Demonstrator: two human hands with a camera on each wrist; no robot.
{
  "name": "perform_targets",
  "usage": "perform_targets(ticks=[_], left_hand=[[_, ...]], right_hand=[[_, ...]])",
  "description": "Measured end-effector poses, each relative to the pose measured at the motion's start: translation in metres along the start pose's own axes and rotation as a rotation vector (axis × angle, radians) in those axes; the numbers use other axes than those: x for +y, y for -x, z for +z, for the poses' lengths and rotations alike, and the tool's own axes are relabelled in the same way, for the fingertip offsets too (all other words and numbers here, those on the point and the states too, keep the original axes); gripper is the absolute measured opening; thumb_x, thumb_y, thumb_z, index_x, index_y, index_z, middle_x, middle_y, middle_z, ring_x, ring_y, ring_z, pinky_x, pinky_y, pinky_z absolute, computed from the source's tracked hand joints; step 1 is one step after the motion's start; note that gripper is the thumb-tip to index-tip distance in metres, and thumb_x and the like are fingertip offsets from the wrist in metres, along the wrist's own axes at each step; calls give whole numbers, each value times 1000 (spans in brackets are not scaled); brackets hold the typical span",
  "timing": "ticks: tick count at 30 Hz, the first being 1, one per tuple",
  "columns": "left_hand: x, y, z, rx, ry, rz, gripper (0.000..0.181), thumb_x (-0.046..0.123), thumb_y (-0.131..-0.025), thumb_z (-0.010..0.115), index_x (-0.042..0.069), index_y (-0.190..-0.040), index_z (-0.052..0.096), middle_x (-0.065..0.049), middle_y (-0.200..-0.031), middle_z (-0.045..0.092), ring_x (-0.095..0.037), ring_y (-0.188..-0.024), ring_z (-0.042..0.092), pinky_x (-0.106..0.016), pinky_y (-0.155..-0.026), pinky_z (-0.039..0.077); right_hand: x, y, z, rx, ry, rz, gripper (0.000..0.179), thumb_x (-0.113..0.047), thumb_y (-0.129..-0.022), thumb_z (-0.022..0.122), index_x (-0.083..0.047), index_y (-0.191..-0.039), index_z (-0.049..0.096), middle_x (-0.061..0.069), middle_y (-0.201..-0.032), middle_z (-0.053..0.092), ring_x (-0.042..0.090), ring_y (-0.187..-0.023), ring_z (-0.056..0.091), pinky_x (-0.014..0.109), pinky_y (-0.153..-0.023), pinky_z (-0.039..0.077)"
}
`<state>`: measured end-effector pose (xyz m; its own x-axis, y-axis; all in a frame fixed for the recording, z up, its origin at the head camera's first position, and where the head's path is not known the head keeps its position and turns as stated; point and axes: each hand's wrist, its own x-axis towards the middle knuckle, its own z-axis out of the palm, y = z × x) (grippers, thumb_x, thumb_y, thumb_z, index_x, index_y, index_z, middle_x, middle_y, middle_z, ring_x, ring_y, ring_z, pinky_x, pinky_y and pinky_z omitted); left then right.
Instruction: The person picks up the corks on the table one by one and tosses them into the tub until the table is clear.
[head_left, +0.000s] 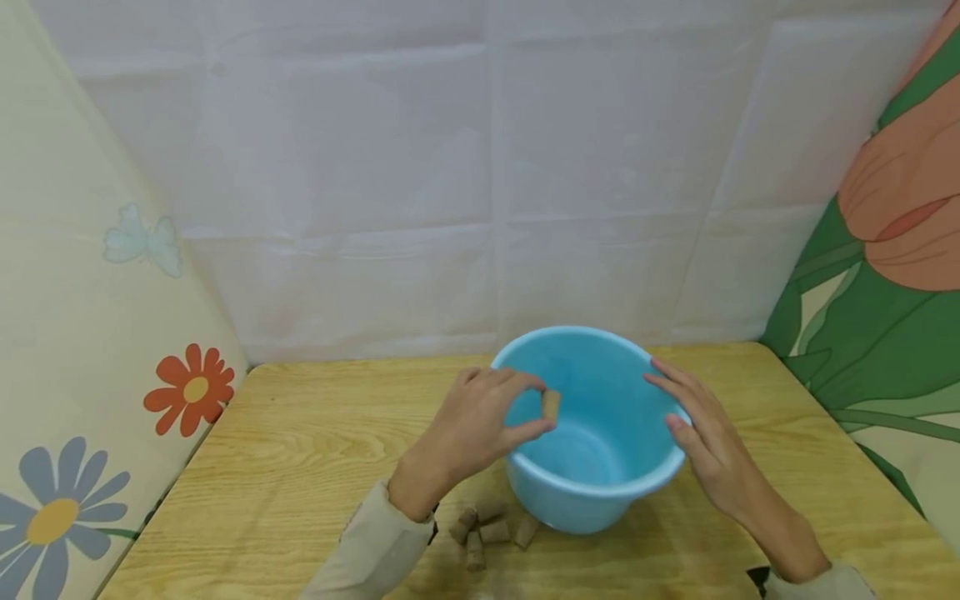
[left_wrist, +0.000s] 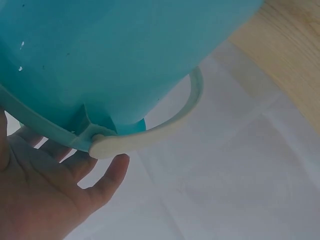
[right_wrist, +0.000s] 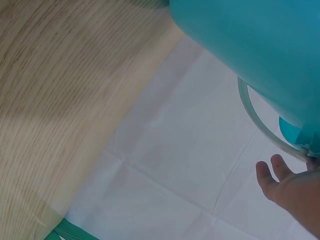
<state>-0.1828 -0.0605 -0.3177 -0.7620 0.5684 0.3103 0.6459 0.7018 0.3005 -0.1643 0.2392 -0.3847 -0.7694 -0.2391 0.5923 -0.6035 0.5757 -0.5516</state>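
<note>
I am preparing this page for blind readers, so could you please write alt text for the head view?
A person's left hand pinches a cork at the opening of a light-blue bucket, while the right hand is at its rim. Several more corks lie on the wood-grain table near the bucket.

Count two hands, one left hand [head_left: 480,412] and one right hand [head_left: 712,454], and two pale sleeves [head_left: 375,546]. Add one blue bucket [head_left: 555,498], one pale handle [left_wrist: 165,132] on it, one table [head_left: 300,458], one held cork [head_left: 551,406] and at least five loose corks [head_left: 495,532] in a cluster too overlapped for an exact tally. Include, from the printed panel [head_left: 52,292] at left, one red flower [head_left: 197,389], one grey-blue flower [head_left: 52,521] and one butterfly [head_left: 142,243].
</note>
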Motion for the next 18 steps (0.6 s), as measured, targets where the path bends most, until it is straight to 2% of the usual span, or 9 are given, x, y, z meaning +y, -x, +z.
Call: perform_targets(ticks=[5, 18], left_hand=[[-1, 0, 1, 6, 6, 10, 42, 50, -92, 65, 20, -123, 65, 2, -121, 70, -16, -114, 64, -48, -105, 43], [-2, 2, 3, 70, 19, 31, 46, 48, -91, 68, 16, -124, 66, 1, -121, 70, -17, -114, 64, -46, -104, 45]], right_hand=[[1, 0, 0, 1, 0, 5, 48, 2, -97, 44, -7, -144, 50, 7, -158, 37, -3, -144, 24, 10, -108, 17], [2, 0, 0, -7, -12, 18, 49, 1, -97, 43, -8, -144, 49, 11, -158, 36, -1, -145, 24, 11, -109, 17]])
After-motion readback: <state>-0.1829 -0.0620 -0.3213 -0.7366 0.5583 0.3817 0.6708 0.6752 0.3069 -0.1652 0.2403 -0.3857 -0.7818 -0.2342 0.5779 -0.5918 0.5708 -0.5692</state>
